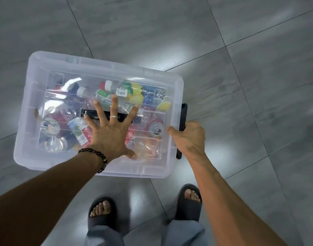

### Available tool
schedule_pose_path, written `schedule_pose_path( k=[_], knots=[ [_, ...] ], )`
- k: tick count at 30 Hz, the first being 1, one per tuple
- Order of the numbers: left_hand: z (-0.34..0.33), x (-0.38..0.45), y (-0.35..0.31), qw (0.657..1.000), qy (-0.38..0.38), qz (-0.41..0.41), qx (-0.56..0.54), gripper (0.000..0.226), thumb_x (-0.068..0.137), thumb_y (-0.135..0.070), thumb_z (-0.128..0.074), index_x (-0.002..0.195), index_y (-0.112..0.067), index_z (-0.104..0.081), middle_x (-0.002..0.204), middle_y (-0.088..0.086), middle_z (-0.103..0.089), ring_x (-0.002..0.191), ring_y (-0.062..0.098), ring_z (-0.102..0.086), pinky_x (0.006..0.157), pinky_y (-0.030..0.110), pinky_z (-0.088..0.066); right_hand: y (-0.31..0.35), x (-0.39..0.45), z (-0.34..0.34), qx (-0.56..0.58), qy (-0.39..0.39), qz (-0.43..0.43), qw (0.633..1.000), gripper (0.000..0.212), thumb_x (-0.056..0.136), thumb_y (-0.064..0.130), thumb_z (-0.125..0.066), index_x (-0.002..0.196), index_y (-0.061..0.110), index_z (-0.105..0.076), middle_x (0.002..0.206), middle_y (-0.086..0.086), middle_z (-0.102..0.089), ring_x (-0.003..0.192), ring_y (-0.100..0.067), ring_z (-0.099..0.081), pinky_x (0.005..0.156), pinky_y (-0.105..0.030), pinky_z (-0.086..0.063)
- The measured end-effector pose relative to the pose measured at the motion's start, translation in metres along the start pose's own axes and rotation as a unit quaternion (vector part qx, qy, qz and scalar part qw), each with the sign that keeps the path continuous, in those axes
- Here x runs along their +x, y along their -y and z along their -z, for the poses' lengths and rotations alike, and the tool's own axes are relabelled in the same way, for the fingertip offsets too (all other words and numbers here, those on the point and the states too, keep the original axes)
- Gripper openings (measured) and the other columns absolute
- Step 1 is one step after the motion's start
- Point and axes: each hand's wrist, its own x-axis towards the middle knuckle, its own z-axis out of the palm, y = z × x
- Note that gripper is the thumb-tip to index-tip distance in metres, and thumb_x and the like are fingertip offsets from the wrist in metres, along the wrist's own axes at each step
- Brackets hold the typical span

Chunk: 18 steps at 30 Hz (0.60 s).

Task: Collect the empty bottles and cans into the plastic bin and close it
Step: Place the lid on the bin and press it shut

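A clear plastic bin stands on the floor with its see-through lid lying on top. Through the lid I see several bottles and cans packed inside. My left hand lies flat on the middle of the lid, fingers spread over the lid's black handle. My right hand is wrapped around the black side latch on the bin's right end, thumb on the lid's edge.
Grey tiled floor surrounds the bin on all sides. My two feet in dark slippers stand just in front of the bin's near edge.
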Motion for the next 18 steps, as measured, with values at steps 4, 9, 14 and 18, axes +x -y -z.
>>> schedule_pose_path(
  k=[4,9,14,18],
  knots=[
    [-0.002,0.001,0.003,1.0,-0.01,-0.005,-0.009,0.149,0.04,-0.085,-0.067,0.138,-0.041,0.036,0.148,0.017,0.041,0.132,0.061,0.025,0.1,0.081,-0.009,-0.001,0.002,0.006,0.019,0.029,-0.021,0.999,0.02,0.075,0.029,-0.079,0.078,0.012,-0.07,0.071,0.002,-0.066,0.066,-0.019,-0.067,0.064,-0.03,-0.058],
    [0.0,-0.002,0.002,1.0,-0.002,-0.001,-0.006,0.149,0.041,-0.085,-0.066,0.137,-0.038,0.039,0.145,0.018,0.045,0.131,0.061,0.026,0.101,0.08,-0.007,-0.017,-0.008,0.015,0.172,0.133,-0.076,0.973,0.03,0.073,0.025,-0.082,0.099,0.03,-0.068,0.092,0.001,-0.075,0.083,-0.018,-0.073,0.078,-0.04,-0.06],
    [0.004,0.0,0.0,1.0,0.003,0.001,-0.014,0.151,0.04,-0.083,-0.068,0.139,-0.038,0.036,0.146,0.019,0.044,0.132,0.061,0.024,0.101,0.08,-0.007,-0.013,-0.016,0.007,0.079,0.051,-0.051,0.994,0.014,0.077,0.035,-0.078,0.085,0.029,-0.068,0.082,0.004,-0.074,0.075,-0.016,-0.071,0.077,-0.037,-0.06],
    [0.003,-0.003,-0.001,1.0,0.0,0.0,-0.011,0.15,0.042,-0.082,-0.069,0.138,-0.039,0.038,0.147,0.02,0.042,0.132,0.062,0.023,0.1,0.081,-0.009,-0.008,-0.016,0.006,-0.008,0.033,-0.09,0.995,0.045,0.076,0.049,-0.075,0.065,0.01,-0.054,0.069,-0.005,-0.064,0.069,-0.029,-0.063,0.067,-0.035,-0.055]
  ],
)
